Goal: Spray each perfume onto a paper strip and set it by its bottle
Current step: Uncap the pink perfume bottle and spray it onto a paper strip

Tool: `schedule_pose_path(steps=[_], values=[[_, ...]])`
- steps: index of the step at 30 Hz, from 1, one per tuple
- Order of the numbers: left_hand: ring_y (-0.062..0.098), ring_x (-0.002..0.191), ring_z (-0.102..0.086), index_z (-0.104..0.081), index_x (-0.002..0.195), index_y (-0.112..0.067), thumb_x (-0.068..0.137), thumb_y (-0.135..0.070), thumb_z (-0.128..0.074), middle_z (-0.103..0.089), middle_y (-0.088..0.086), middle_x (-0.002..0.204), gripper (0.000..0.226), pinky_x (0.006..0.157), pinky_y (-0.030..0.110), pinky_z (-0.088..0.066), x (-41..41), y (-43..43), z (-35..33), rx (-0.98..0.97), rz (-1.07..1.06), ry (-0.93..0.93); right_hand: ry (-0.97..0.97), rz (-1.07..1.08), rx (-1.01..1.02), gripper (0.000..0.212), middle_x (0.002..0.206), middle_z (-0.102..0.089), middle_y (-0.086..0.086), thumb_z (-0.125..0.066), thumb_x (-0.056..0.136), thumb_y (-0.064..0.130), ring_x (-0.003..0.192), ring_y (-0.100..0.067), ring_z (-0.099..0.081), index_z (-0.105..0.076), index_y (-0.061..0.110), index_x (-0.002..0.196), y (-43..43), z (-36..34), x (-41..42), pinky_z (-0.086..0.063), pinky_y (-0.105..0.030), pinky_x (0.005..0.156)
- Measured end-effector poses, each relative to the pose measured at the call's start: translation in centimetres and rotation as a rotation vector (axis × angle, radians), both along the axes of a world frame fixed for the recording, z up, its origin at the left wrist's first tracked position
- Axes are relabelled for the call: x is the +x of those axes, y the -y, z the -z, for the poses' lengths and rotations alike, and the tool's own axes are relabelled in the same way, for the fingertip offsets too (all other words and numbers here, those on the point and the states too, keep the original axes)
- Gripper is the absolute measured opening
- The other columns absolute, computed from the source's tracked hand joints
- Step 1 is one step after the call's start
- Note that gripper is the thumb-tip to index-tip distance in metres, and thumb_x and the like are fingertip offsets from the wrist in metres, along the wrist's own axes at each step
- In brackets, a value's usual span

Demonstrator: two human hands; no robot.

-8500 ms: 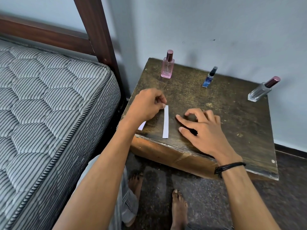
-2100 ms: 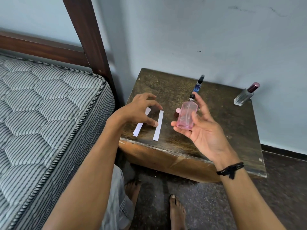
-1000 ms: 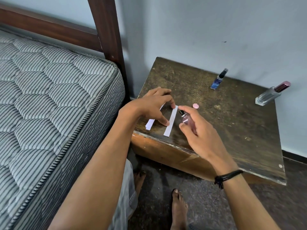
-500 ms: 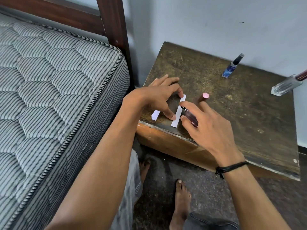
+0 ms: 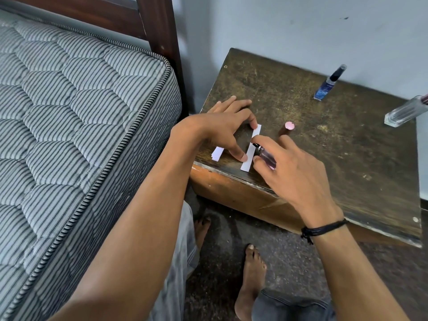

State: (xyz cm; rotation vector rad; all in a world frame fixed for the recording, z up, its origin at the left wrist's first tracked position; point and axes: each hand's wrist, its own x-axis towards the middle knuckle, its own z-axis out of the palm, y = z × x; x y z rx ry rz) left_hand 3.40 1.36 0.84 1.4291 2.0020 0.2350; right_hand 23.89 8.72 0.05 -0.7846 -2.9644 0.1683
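L hand (image 5: 217,128) is spread flat-ish over the table (image 5: 324,147). Thumb tip presses the near part of a white paper strip (image 5: 246,164), index tip sits at its far end, other fingers lie straight on the wood; nothing is gripped. R hand (image 5: 291,172) is curled round the pink bottle (image 5: 266,157), which is tilted w/ its black nozzle just over the strip's middle. Can't tell if a finger is on the pump. Fill level is hidden by the fingers. The bottle's pink-topped cap (image 5: 287,129) stands just beside the strip. A 2nd strip (image 5: 217,154) pokes out under the L palm. Blue bottle (image 5: 324,89) and clear bottle (image 5: 403,113) stand capped at the back.
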Motion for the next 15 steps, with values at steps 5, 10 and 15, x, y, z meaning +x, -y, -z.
schedule_pose_path(steps=[5, 10, 15], values=[[0.016, 0.154, 0.023, -0.046, 0.133, -0.037, 0.07, -0.046, -0.089, 0.005, -0.013, 0.169, 0.076, 0.124, 0.043, 0.014, 0.05, -0.14, 0.02, -0.014, -0.005, 0.009, 0.025, 0.004, 0.01, 0.033, 0.094, -0.042, 0.006, -0.046, 0.102, 0.049, 0.062, -0.018, -0.043, -0.047, 0.043, 0.135, 0.1, -0.1, 0.03, -0.037, -0.027, 0.043], [0.017, 0.154, 0.022, -0.046, 0.133, -0.037, 0.07, -0.045, -0.089, 0.004, -0.012, 0.169, 0.076, 0.124, 0.044, 0.013, 0.01, -0.14, 0.01, -0.01, -0.006, 0.011, 0.021, 0.014, -0.016, 0.034, 0.099, -0.041, 0.003, -0.048, 0.102, 0.049, 0.061, -0.022, -0.045, -0.048, 0.043, 0.134, 0.23, -0.24, 0.04, -0.041, -0.03, 0.046], [0.017, 0.155, 0.02, -0.046, 0.133, -0.037, 0.07, -0.046, -0.089, 0.003, -0.011, 0.169, 0.077, 0.124, 0.044, 0.012, 0.02, -0.11, 0.02, -0.003, -0.006, 0.007, 0.019, 0.013, -0.014, 0.034, 0.1, -0.033, 0.005, -0.05, 0.1, 0.048, 0.062, -0.022, -0.04, -0.049, 0.042, 0.134, 0.33, -0.22, -0.05, -0.031, -0.029, 0.048]])
